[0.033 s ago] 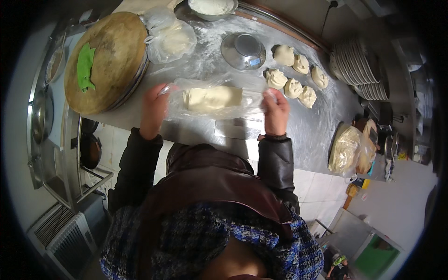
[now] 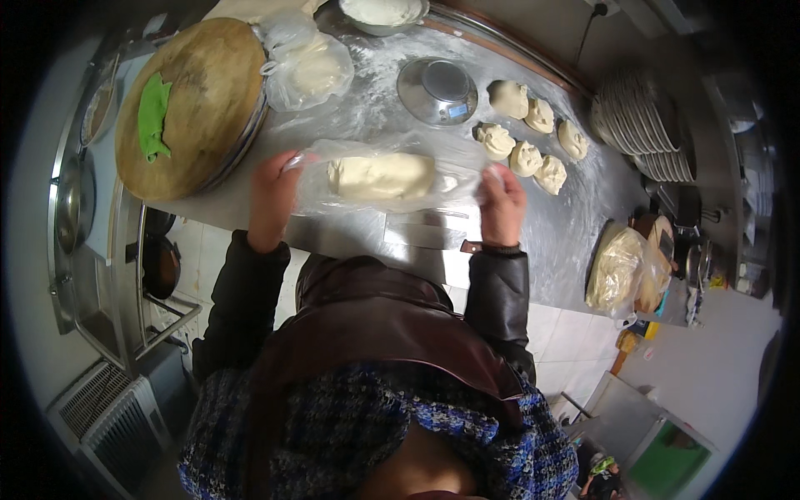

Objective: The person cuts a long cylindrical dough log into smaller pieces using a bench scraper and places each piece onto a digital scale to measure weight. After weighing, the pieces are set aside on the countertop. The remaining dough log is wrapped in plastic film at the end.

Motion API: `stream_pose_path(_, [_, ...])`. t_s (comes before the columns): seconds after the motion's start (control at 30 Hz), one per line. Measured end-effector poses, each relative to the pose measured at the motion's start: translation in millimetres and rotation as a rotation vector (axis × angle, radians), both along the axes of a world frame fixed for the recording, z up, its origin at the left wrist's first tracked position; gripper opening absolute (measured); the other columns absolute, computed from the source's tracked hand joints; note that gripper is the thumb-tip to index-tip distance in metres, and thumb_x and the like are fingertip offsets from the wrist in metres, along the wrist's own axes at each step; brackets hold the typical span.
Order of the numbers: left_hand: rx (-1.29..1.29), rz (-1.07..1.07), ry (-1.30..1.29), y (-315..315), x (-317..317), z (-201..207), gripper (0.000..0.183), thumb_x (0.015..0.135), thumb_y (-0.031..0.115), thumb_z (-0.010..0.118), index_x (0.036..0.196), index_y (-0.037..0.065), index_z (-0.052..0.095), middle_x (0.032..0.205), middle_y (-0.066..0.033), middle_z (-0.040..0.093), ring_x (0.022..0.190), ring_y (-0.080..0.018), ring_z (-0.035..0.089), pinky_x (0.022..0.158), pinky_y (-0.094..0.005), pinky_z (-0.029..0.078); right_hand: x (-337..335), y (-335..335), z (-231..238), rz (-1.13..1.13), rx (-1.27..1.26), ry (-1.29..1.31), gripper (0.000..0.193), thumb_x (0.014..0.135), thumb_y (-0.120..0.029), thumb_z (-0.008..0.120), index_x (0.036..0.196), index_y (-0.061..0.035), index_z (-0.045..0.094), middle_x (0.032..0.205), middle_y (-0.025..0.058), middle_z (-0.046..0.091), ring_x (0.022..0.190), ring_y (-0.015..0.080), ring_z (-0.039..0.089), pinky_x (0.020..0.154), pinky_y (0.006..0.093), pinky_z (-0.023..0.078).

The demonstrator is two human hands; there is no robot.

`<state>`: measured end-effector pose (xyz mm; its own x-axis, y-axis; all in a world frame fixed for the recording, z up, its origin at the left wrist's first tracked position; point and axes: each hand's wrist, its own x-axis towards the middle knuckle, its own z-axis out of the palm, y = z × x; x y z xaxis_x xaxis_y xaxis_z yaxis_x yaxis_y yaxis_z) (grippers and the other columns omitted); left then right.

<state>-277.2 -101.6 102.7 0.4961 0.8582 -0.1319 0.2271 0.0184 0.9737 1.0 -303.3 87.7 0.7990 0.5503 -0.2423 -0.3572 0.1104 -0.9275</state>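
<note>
A pale block of dough (image 2: 385,176) lies in a clear plastic bag (image 2: 454,190) near the front edge of the steel worktop. My left hand (image 2: 273,187) pinches the bag's left end. At the other end, my right hand (image 2: 502,200) has its fingers closed on the bag's edge. The plastic is spread between both hands, around and under the dough. Just in front of the bag lies a knife with a broad blade (image 2: 421,231) and a brown handle (image 2: 472,247), close to my right wrist.
Several dough lumps (image 2: 526,158) sit right of a round kitchen scale (image 2: 437,90). A thick round chopping board (image 2: 204,100) with a green cloth (image 2: 153,117) stands left, beside bagged dough (image 2: 315,71). A flour bowl (image 2: 383,12) is behind; stacked plates (image 2: 637,121) and another bag (image 2: 617,271) are right.
My right hand has shifted slightly right and nearer to me, uncovering more of the knife's handle. My left hand stays almost in place on the bag.
</note>
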Motion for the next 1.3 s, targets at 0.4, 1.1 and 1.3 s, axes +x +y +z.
stream_pose_path(0.4, [-0.310,-0.092,-0.222,0.5,5.0,43.9,0.042,0.099,0.012,0.052,0.140,0.006,0.059,0.065,0.0128,0.037,0.054,0.0006,0.032,0.049,-0.0188,0.025,-13.0,-30.4,39.5,-0.056,-0.103,0.055,0.017,0.097,-0.020,0.066,0.102,-0.0041,0.067,0.068,-0.0053,0.052,0.057,0.0060,0.042,0.048,0.0263,0.039])
stream_pose_path(1.1, [-0.199,-0.032,-0.141,10.1,-4.8,58.3,0.022,0.099,0.011,0.059,0.112,0.000,0.073,0.065,0.0071,0.052,0.055,-0.0019,0.045,0.051,-0.0196,0.036,-86.6,66.0,37.5,0.596,0.025,-0.819,0.014,0.086,-0.004,0.073,0.099,-0.0009,0.069,0.098,0.0125,0.063,0.088,0.0289,0.063,0.078,0.0352,0.051])
stream_pose_path(1.3, [0.039,-0.042,-0.128,-0.7,26.0,60.6,0.022,0.097,0.009,0.059,0.111,0.004,0.075,0.063,0.0087,0.047,0.056,-0.0005,0.041,0.050,-0.0197,0.030,-135.9,164.6,-73.8,1.064,-0.402,-1.091,0.016,0.088,-0.017,0.060,0.090,-0.0054,0.070,0.094,0.0182,0.068,0.093,0.0385,0.064,0.079,0.0483,0.051])
